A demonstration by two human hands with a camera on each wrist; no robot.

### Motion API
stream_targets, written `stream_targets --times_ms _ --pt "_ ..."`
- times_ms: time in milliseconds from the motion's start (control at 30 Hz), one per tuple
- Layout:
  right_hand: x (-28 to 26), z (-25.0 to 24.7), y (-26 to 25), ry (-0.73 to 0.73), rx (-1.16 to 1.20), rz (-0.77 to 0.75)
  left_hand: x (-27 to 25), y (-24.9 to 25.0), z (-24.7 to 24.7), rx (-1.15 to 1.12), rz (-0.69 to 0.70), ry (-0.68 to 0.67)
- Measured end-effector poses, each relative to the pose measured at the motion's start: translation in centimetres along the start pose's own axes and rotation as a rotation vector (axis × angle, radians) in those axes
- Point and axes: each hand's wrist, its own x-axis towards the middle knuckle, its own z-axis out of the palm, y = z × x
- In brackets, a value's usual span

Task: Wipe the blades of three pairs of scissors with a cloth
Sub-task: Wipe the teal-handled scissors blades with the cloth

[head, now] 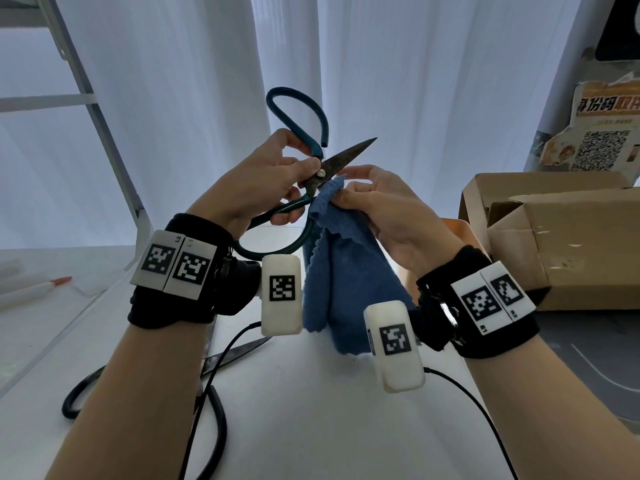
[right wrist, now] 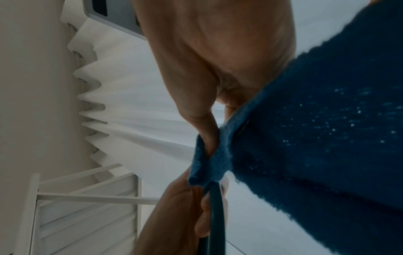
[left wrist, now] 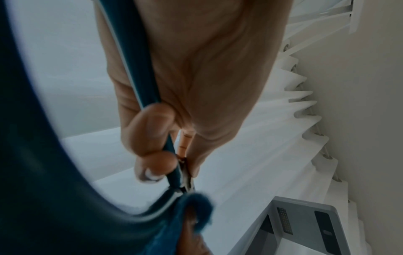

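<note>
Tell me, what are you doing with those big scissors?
A person is cleaning them. The left hand grips the teal-handled scissors near the pivot, held up with the blades open. The right hand pinches a blue cloth around the lower blade, close to the pivot. Another pair of scissors lies on the white table below, partly hidden by the left arm.

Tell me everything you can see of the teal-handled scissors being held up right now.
The teal-handled scissors have large open-ended loop handles and dark, rust-stained metal blades joined by a silver pivot screw. They are held in the air, blades apart, the bare one pointing up and right. The left hand grips them near the pivot; the right hand pinches the blue cloth around the other blade.
</note>
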Motion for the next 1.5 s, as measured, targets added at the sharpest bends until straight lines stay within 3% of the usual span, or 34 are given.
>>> stream_targets --times_ms 167,400,833,1500 --pt "0.0 -0.4 0.0 -0.107 0.003 0.006 0.1 0.0 -0.1 0.016 0.01 0.01" --pt "-0.3 0.0 -0.2 -0.043 -0.04 0.004 0.1 -0.1 -0.4 -0.041 -0.009 0.048" --pt "-0.1 -0.4 0.0 -0.143 -0.035 -0.008 0.2 -0.5 -1.0 -0.033 0.001 0.095" --pt "0.2 -0.3 0.2 -0.151 -0.033 -0.036 0.2 -0.6 -1.8 -0.064 -0.007 0.144"
